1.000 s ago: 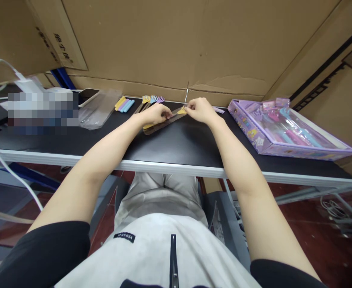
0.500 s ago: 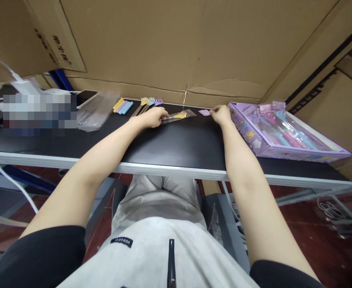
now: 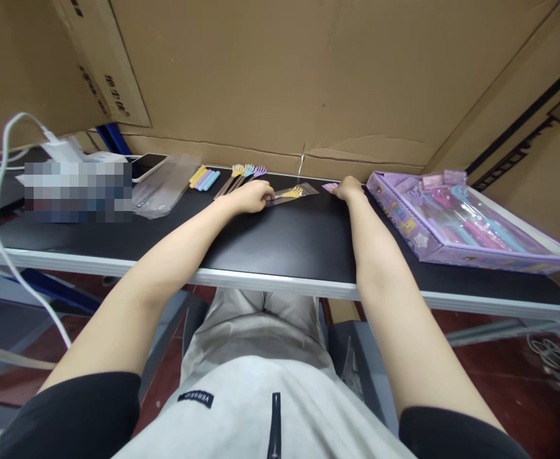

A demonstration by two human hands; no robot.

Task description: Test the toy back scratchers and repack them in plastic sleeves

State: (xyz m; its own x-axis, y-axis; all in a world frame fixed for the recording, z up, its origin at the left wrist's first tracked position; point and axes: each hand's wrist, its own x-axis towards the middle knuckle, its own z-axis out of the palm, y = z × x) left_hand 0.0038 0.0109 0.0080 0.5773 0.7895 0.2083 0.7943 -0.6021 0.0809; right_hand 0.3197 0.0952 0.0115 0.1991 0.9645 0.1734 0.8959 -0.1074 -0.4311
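Observation:
My left hand (image 3: 251, 195) lies curled on the black table (image 3: 280, 236), its fingertips pressing the near end of a clear plastic sleeve (image 3: 293, 193) that holds a yellow hand-shaped stick. My right hand (image 3: 349, 189) rests further right, fingers closed on a small purple card (image 3: 330, 187) lying on the table. Three more hand-shaped sticks (image 3: 242, 176), yellow, blue and purple, lie just beyond my left hand.
A purple gift box (image 3: 456, 220) with pens stands at the right. Pastel caps (image 3: 203, 178), empty clear sleeves (image 3: 165, 185), a phone (image 3: 148, 162) and a white charger with cable (image 3: 57, 150) lie at the left. Cardboard sheets (image 3: 280, 76) close off the back.
My right hand left the sleeve and moved right to the purple card. The left hand stayed on the sleeve, which turned to lie more level.

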